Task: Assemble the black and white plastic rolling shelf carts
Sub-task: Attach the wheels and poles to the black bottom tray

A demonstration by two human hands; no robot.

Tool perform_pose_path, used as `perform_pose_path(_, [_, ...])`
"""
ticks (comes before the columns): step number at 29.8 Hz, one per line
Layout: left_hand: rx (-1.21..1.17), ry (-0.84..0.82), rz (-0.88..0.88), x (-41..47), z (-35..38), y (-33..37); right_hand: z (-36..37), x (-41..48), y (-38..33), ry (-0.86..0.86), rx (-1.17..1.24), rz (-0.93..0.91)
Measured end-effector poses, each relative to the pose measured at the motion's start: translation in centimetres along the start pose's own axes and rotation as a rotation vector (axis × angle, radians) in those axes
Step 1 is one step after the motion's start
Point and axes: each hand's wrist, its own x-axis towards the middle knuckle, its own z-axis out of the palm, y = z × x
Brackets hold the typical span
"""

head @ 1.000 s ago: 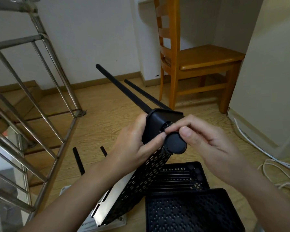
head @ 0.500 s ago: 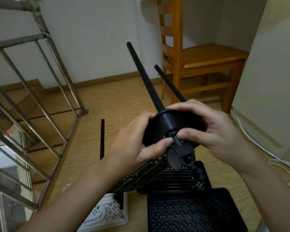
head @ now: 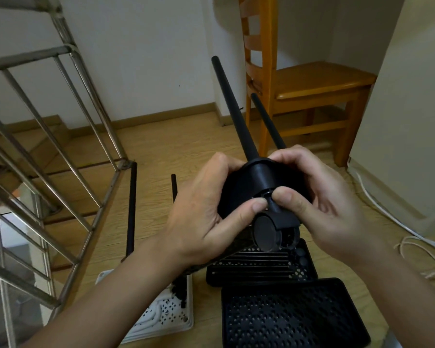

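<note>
At the left edge of the frame a metal stair railing (head: 60, 146) is slanting down, and just right of it a loose black pole (head: 131, 209) is lying on the wooden floor. Lower down, a white perforated tray (head: 161, 315) is sitting beneath my left forearm. My left hand (head: 206, 209) is coming up from the lower left, its fingers curling round the far side of a corner of the black shelf (head: 251, 187), which I am holding up in the middle of the frame; its thumb is pressing in beside the stem of the caster (head: 269, 232). The caster is sticking out of that corner towards me, wheel lowest. Two black uprights (head: 232, 109) are rising from the shelf towards the top of the frame. My right hand (head: 324, 197) is reaching in from the lower right, fingers wrapping over the top of the same corner and thumb bearing on the caster's stem opposite the left thumb. Below my hands two black trays (head: 286, 320) are lying on the floor. A wooden chair (head: 312, 89) is standing at the upper right, and a white cable (head: 412, 237) is trailing along the right edge.
</note>
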Motion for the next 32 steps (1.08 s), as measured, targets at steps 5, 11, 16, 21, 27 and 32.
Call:
perform_pose_path(5, [-0.041,-0.006,-0.009,-0.2,-0.3,0.1,0.4,-0.2,-0.5,0.005,0.011,0.021])
perform_pose_path(11, [-0.054,-0.01,-0.033,-0.2,-0.5,0.2,0.5,-0.3,-0.7,0.016,0.005,0.043])
perform_pose_path(16, [-0.077,-0.098,-0.146,0.4,-1.4,-0.3,0.2,0.2,-0.5,0.025,0.002,0.11])
perform_pose_path(21, [-0.149,-0.167,-0.244,1.0,-2.3,-0.7,-0.5,0.7,0.0,-0.026,-0.148,0.132])
perform_pose_path(27, [0.039,-0.298,-0.215,1.4,-2.7,-1.2,-0.3,1.0,1.0,-0.081,-0.343,0.123])
perform_pose_path(32, [0.064,-0.224,-0.289,1.2,-2.9,-1.5,-0.8,1.6,1.4,0.03,-0.339,0.114])
